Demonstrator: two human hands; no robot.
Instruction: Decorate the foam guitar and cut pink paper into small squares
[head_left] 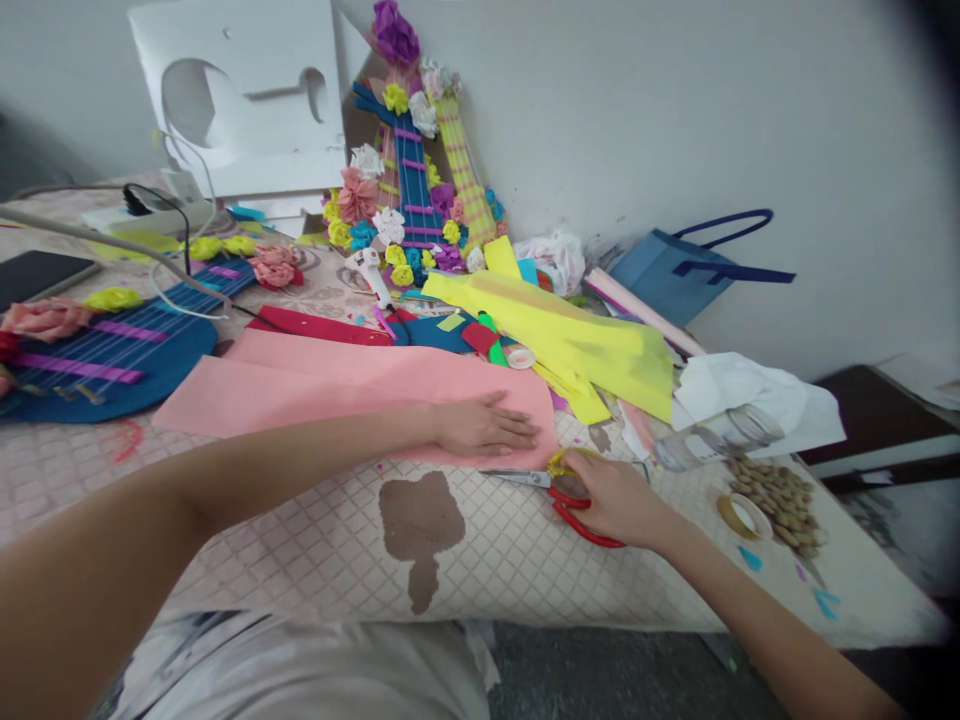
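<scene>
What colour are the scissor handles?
The scissor handles are red and yellow, best seen in the head view.

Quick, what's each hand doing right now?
Left hand: open, palm down on the pink sheet.
Right hand: closed on the handles of the scissors.

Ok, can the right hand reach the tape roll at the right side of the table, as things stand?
Probably yes: only bare tablecloth seems to lie between the right hand and the tape roll. But this hand is holding the scissors, so it may need to put them down first.
</scene>
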